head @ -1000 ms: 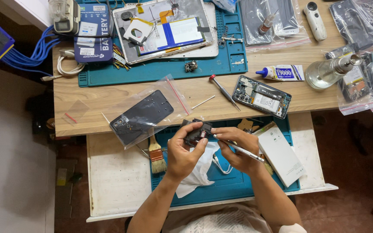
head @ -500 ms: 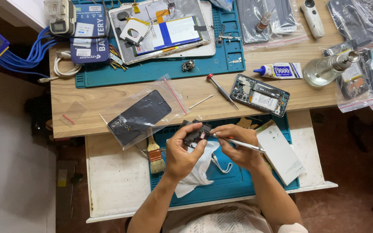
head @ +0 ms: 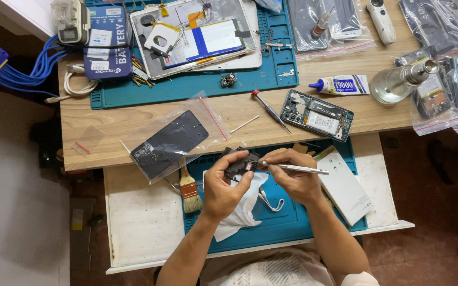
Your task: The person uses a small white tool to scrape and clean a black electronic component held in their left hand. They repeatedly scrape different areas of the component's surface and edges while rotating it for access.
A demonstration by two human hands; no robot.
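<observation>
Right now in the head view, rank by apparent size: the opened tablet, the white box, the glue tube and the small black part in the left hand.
1. opened tablet
2. white box
3. glue tube
4. small black part, partly hidden by the left hand; close to the tube, so unsure.

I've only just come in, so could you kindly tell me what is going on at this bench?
A person sits at a pulled-out drawer lined with a blue mat. The left hand holds a small dark electronic part, and the right hand puts the tip of a slim metal tool to it. A white cloth lies under the hands. An opened phone rests on the wooden desk above.
</observation>
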